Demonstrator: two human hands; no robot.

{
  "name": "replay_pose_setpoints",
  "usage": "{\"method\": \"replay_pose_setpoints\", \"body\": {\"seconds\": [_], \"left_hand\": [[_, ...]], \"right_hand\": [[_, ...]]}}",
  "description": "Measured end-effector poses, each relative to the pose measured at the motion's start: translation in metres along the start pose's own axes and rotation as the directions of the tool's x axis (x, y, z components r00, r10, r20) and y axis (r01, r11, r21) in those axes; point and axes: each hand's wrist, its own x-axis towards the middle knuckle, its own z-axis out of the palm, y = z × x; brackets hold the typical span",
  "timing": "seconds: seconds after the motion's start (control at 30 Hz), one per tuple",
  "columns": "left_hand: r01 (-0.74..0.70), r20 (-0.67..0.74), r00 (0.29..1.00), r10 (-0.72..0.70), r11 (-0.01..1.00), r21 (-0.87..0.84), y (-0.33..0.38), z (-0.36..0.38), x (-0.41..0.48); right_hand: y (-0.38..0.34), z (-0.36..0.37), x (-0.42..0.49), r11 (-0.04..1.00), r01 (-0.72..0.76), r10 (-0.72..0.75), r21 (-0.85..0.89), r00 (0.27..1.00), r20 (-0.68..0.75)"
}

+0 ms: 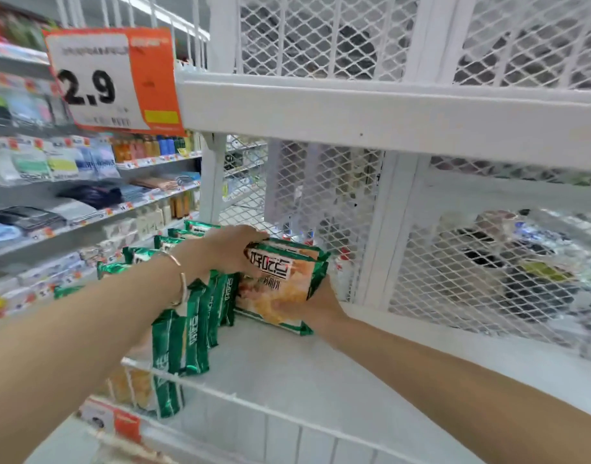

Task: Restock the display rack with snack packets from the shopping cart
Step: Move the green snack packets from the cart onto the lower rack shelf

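Both my hands hold a small stack of green-and-orange snack packets (280, 279) at the back of the white display rack's lower shelf (287, 373). My left hand (230, 249) grips the stack from the top and left side. Under its lower right corner sits my right hand (320, 304). The stack is tilted, its bottom edge touching the shelf near the mesh back wall. A row of the same packets (190, 329) stands on edge along the shelf's left side. The shopping cart is out of view.
A white wire rail (240, 401) runs along the shelf's front edge. The upper shelf beam (387, 115) hangs overhead. White mesh panels (324, 209) close the back and right. An orange price sign reading 2.9 (113, 82) hangs top left. Store shelves with goods (69, 195) fill the left.
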Motion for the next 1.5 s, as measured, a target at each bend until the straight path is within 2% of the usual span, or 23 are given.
{"method": "replay_pose_setpoints", "body": {"seconds": [0.07, 0.1, 0.13, 0.17, 0.2, 0.23, 0.27, 0.3, 0.33, 0.37, 0.43, 0.5, 0.57, 0.63, 0.73, 0.8, 0.9, 0.97, 1.1, 1.23, 1.33, 1.4, 1.5], "left_hand": [[0.045, 0.064, 0.997, -0.05, 0.996, 0.074, -0.001, 0.004, -0.002], [0.062, 0.102, 0.992, -0.074, 0.992, 0.114, 0.001, 0.006, -0.003], [0.074, 0.136, 0.986, -0.093, 0.987, 0.141, 0.002, 0.007, -0.004], [0.076, 0.154, 0.983, -0.102, 0.983, 0.168, 0.004, 0.008, -0.004], [0.076, 0.15, 0.983, -0.105, 0.979, 0.188, 0.005, 0.009, -0.003], [0.078, 0.139, 0.984, -0.108, 0.976, 0.202, 0.007, 0.01, -0.002], [0.08, 0.127, 0.986, -0.109, 0.975, 0.209, 0.009, 0.011, -0.002], [0.082, 0.121, 0.987, -0.109, 0.974, 0.213, 0.009, 0.011, -0.002], [0.081, 0.116, 0.987, -0.108, 0.973, 0.216, 0.009, 0.011, -0.002], [0.08, 0.114, 0.988, -0.106, 0.974, 0.212, 0.009, 0.01, -0.002], [0.075, 0.127, 0.987, -0.095, 0.985, 0.154, 0.008, 0.008, -0.006], [0.074, 0.122, 0.99, -0.077, 0.997, 0.026, 0.008, 0.001, -0.016], [0.057, 0.065, 0.997, -0.05, 0.993, -0.105, 0.008, -0.013, -0.033], [0.042, -0.018, 0.999, -0.046, 0.984, -0.175, 0.006, -0.031, -0.059], [0.123, -0.073, 0.987, -0.14, 0.971, -0.203, -0.018, -0.058, -0.111], [0.184, -0.039, 0.98, -0.196, 0.963, -0.199, -0.046, -0.069, -0.156], [0.206, 0.052, 0.978, -0.201, 0.968, -0.146, -0.091, -0.069, -0.234], [0.25, 0.125, 0.965, -0.232, 0.954, -0.166, -0.121, -0.061, -0.285], [0.439, 0.238, 0.893, -0.383, 0.857, -0.27, -0.18, -0.039, -0.375], [0.621, 0.353, 0.784, -0.511, 0.64, -0.452, -0.219, -0.017, -0.45], [0.703, 0.371, 0.695, -0.616, 0.471, -0.533, -0.235, -0.002, -0.491], [0.733, 0.388, 0.625, -0.678, 0.338, -0.59, -0.242, 0.007, -0.516], [0.787, 0.423, 0.497, -0.758, 0.189, -0.587, -0.25, 0.018, -0.553]], "right_hand": [[0.004, -0.008, -0.011, 0.997, 0.065, -0.066, -0.029, 0.998, -0.022], [0.002, -0.012, -0.018, 0.984, 0.121, -0.133, -0.129, 0.988, -0.083], [0.0, -0.017, -0.024, 0.922, 0.219, -0.267, -0.319, 0.956, -0.117], [-0.005, -0.023, -0.031, 0.744, 0.338, -0.454, -0.576, 0.889, -0.064], [-0.007, -0.029, -0.03, 0.462, 0.431, -0.599, -0.775, 0.796, 0.086], [-0.007, -0.036, -0.026, 0.154, 0.497, -0.665, -0.854, 0.692, 0.283], [-0.006, -0.04, -0.019, -0.074, 0.513, -0.643, -0.855, 0.631, 0.434], [0.0, -0.043, -0.01, -0.182, 0.512, -0.572, -0.839, 0.639, 0.514], [-0.001, -0.043, -0.008, -0.208, 0.501, -0.5, -0.84, 0.684, 0.531], [-0.001, -0.042, -0.006, -0.2, 0.485, -0.44, -0.852, 0.732, 0.52], [-0.01, -0.041, -0.012, -0.162, 0.482, -0.38, -0.861, 0.775, 0.505], [-0.032, -0.037, -0.024, -0.025, 0.48, -0.301, -0.877, 0.833, 0.464], [-0.061, -0.029, -0.044, 0.112, 0.472, -0.32, -0.874, 0.85, 0.418], [-0.088, -0.015, -0.068, 0.2, 0.453, -0.337, -0.869, 0.864, 0.373], [-0.122, 0.015, -0.104, 0.311, 0.363, -0.256, -0.878, 0.922, 0.291], [-0.145, 0.043, -0.129, 0.341, 0.337, -0.23, -0.878, 0.935, 0.269], [-0.171, 0.093, -0.166, 0.401, 0.349, -0.283, -0.847, 0.926, 0.248], [-0.181, 0.133, -0.187, 0.399, 0.374, -0.3, -0.837, 0.916, 0.266], [-0.192, 0.22, -0.224, 0.493, 0.422, -0.218, -0.761, 0.907, 0.361], [-0.183, 0.298, -0.247, 0.593, 0.462, -0.129, -0.66, 0.863, 0.488], [-0.17, 0.345, -0.254, 0.645, 0.451, 0.022, -0.617, 0.796, 0.604], [-0.161, 0.369, -0.253, 0.625, 0.478, 0.164, -0.617, 0.693, 0.702], [-0.142, 0.402, -0.257, 0.501, 0.686, 0.305, -0.527, 0.43, 0.85]]}}
